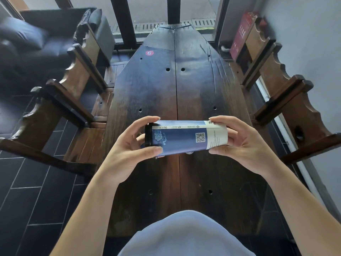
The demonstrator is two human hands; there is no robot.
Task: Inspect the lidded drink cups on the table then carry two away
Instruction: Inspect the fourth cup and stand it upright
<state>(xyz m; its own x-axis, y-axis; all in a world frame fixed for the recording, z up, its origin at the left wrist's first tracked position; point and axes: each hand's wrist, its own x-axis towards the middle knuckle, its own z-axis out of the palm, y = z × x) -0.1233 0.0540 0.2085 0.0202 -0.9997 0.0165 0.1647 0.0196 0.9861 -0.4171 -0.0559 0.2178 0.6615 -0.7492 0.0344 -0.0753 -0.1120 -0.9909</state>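
While both hands, left hand (129, 145) at the black lid (148, 134) and right hand (239, 143) at the base, grip the paper cup (184, 137) sideways above the worktop (193, 85), its thin wall looks crushable, so the stiffer ends seem safest.

Beyond the cup (186, 137), the dark table (171, 85) lies open, hemmed by wooden chairs (77, 74) on both sides.

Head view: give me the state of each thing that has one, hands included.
Cup: on its side, held above the table.
Black lid: on, pointing left.
Left hand: grips the lid end.
Right hand: grips the base end.
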